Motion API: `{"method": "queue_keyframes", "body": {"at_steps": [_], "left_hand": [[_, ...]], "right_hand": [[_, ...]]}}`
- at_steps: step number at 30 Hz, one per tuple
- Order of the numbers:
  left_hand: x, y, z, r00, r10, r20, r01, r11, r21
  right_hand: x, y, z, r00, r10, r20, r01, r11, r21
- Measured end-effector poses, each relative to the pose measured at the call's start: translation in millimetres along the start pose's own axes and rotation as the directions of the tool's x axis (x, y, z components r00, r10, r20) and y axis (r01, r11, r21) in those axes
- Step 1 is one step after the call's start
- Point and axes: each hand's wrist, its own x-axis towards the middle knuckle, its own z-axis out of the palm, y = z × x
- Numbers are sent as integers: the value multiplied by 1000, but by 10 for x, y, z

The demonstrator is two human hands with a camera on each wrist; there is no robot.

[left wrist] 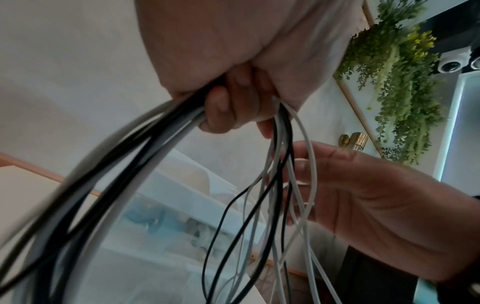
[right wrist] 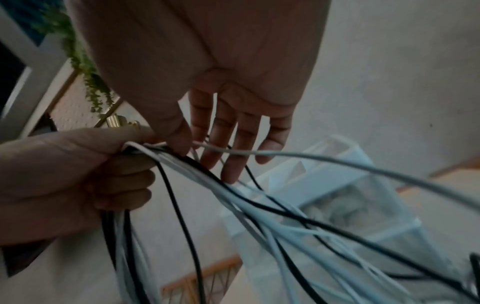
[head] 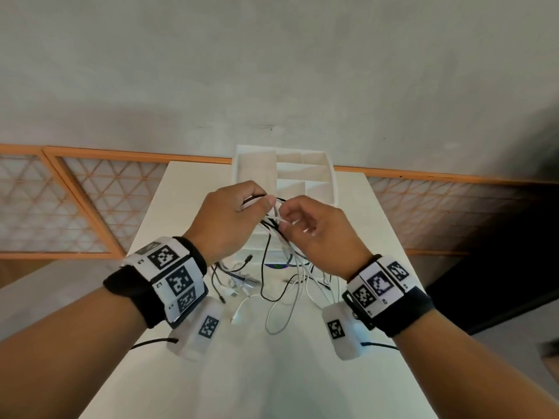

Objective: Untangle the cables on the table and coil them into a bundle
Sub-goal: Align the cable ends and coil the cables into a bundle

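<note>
Both hands are raised above the white table (head: 272, 373). My left hand (head: 260, 204) is closed in a fist round a bundle of several black and white cables (left wrist: 155, 144), which hang from both sides of the fist. My right hand (head: 284, 222) is just beside it, thumb and forefinger pinching one white cable (right wrist: 285, 154) at the bundle, the other fingers (right wrist: 233, 160) loosely extended. The loose cable ends (head: 272, 297) with their plugs trail down onto the table below the hands in a tangle.
A white compartmented organizer (head: 305, 173) stands at the table's far end, right behind the hands. Wooden lattice panels (head: 75, 207) line the grey wall beyond. Green hanging plants (left wrist: 397, 82) show in the left wrist view. The table's side edges lie close to either forearm.
</note>
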Motion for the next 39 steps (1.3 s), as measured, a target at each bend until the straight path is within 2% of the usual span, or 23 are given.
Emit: {"method": "queue_keyframes", "body": {"at_steps": [4, 7, 9, 11, 14, 16, 18, 20, 21, 23, 25, 27, 28, 29, 30, 31, 32, 33, 34, 35, 37, 38, 39], "left_hand": [[-74, -75, -46, 1000, 6, 24, -6, 1000, 4], [-115, -108, -69, 998, 5, 65, -2, 999, -46], [-126, -102, -79, 998, 14, 63, -10, 998, -55], [-114, -90, -112, 1000, 26, 1, -26, 999, -46], [-71, -74, -177, 998, 16, -59, -19, 999, -36], [-72, -82, -186, 998, 10, -69, -12, 1000, -28], [-81, -88, -187, 996, 7, -85, -9, 1000, -21], [-76, -103, -207, 996, 14, -84, -14, 1000, -3], [-72, -109, -232, 998, 9, -59, -8, 1000, 25], [-54, -135, -283, 997, -35, 67, 25, 987, 156], [-55, -190, -282, 970, -153, 187, 93, 951, 295], [-65, -259, -217, 940, -250, 234, 139, 903, 407], [-66, -271, -186, 935, -272, 228, 152, 887, 435], [-62, -268, -173, 941, -272, 200, 166, 887, 430], [-51, -260, -183, 955, -258, 143, 185, 901, 392], [-34, -243, -209, 968, -242, 61, 211, 924, 319], [-3, -226, -243, 973, -229, -30, 230, 949, 216], [27, -207, -270, 970, -215, -110, 226, 969, 99], [50, -191, -277, 965, -205, -162, 207, 978, -4], [65, -170, -268, 962, -202, -185, 189, 978, -84], [67, -141, -220, 962, -217, -166, 186, 965, -183], [59, -129, -196, 967, -218, -129, 195, 966, -170], [30, -122, -185, 975, -209, -82, 200, 975, -100]], "right_hand": [[24, 31, 142, 993, 70, 96, -77, 994, 77], [39, -9, 170, 994, 67, 83, -81, 981, 179], [58, -16, 182, 991, 65, 121, -90, 973, 212], [49, 82, 167, 984, 63, 166, -81, 992, 101], [-32, 403, 83, 982, 149, 115, -128, 976, -177], [-108, 652, 34, 956, 254, 145, -192, 919, -345], [-172, 865, -31, 908, 393, 144, -280, 827, -488], [-182, 1014, -183, 853, 520, 34, -440, 753, -489], [-174, 1014, -282, 828, 560, -35, -518, 739, -432], [-117, 944, -518, 795, 577, -185, -606, 753, -257], [-26, 759, -705, 789, 495, -364, -559, 824, -92], [61, 535, -815, 778, 267, -568, -408, 903, -135], [67, 502, -840, 764, 164, -624, -353, 916, -191], [56, 470, -853, 767, 125, -630, -336, 914, -228], [31, 574, -836, 802, 151, -579, -358, 896, -262], [-25, 687, -794, 851, 223, -475, -406, 853, -327], [-92, 886, -733, 881, 331, -337, -459, 768, -446], [-171, 1048, -648, 867, 449, -217, -486, 663, -569], [-246, 1192, -555, 822, 549, -150, -503, 578, -642], [-296, 1284, -465, 771, 626, -116, -541, 549, -637], [-322, 1285, -332, 701, 709, -72, -650, 595, -474], [-290, 1261, -313, 698, 714, -49, -675, 635, -376], [-248, 1187, -334, 721, 692, -37, -666, 677, -314]]}}
